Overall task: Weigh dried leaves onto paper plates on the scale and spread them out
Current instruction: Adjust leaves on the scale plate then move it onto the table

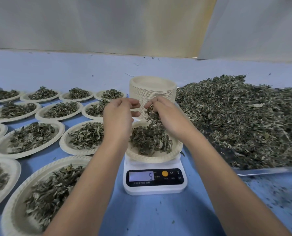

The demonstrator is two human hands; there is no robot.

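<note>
A white digital scale point(154, 180) stands at the centre of the blue table, its display reading 5. On it rests a paper plate point(152, 157) with a heap of dried green leaves point(148, 138). My right hand point(164, 114) hovers over the plate, fingers curled round a clump of dried leaves that trails down toward the heap. My left hand point(119, 114) is raised beside it above the plate's left edge, fingers loosely curled and holding nothing visible.
A tall stack of empty paper plates point(153, 92) stands behind the scale. A large pile of loose dried leaves point(244, 120) fills a tray at the right. Several filled plates point(31, 137) cover the table at the left and front left.
</note>
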